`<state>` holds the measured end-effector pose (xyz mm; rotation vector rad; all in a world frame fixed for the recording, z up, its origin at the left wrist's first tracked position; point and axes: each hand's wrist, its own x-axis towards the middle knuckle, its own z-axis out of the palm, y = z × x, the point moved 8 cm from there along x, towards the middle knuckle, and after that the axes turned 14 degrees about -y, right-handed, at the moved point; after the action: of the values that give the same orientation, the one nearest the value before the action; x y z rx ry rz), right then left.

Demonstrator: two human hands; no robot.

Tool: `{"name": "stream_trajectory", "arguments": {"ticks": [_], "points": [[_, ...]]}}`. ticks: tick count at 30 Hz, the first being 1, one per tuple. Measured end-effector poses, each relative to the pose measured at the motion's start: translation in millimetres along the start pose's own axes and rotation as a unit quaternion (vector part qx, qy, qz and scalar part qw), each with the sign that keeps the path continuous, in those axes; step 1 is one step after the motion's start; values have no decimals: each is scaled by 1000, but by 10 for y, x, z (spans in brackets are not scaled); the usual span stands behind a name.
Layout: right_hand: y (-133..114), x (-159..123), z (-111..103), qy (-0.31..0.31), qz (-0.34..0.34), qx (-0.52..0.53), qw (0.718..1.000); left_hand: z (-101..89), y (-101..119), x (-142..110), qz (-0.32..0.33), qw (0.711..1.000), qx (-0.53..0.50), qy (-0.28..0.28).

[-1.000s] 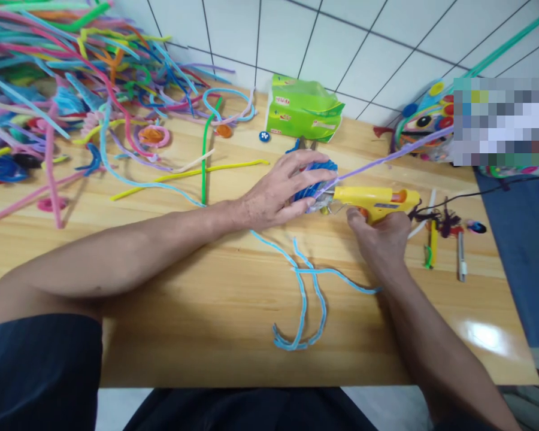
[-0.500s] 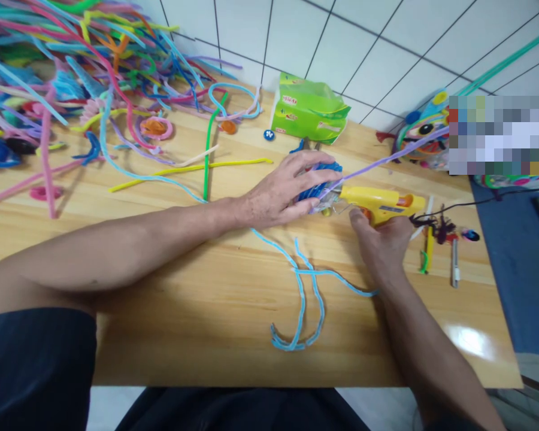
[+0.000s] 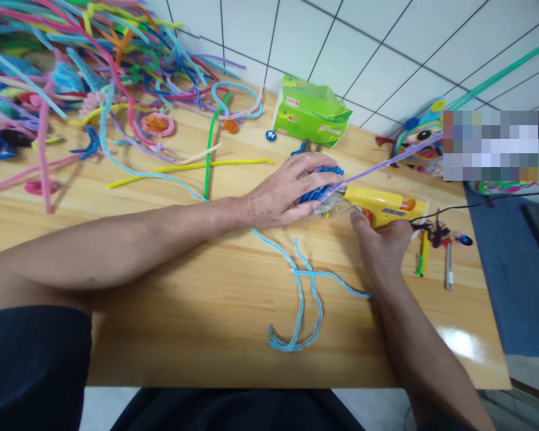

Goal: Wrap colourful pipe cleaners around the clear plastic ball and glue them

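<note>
A blue-wound piece is located near the middle of the desk, beneath the left hand, whose grip is closed over it with the fingers spread; steadying is judged to be the reason for this hold. A yellow glue gun is held by its handle in the right hand, that grip being wrapped around it. The nozzle is pointed at the piece, presumably so that its front edge can be reached; whether contact is made cannot be told. A purple stem is seen extending from the piece toward the right, passing over the gun. Bent light-blue stems are laid between the forearms, apart from the piece. One container is noted: a green packet, set beside the tiled wall; its contents are not visible. No container is seen around the heap of coloured stems at left, which is piled directly on the desk.
</note>
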<state>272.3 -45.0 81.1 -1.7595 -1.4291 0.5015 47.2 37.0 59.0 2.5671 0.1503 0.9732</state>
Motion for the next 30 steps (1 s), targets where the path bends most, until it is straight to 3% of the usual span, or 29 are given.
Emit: {"name": "stream_trajectory", "arguments": {"ticks": [17,30], "points": [[16,2,10,-3,25,16,1000,-12,22,4,-7,1000,-1,-22],[48,-8,-12,5,28,6,1000,-18,38,9,-2,1000,0,-7]]}}
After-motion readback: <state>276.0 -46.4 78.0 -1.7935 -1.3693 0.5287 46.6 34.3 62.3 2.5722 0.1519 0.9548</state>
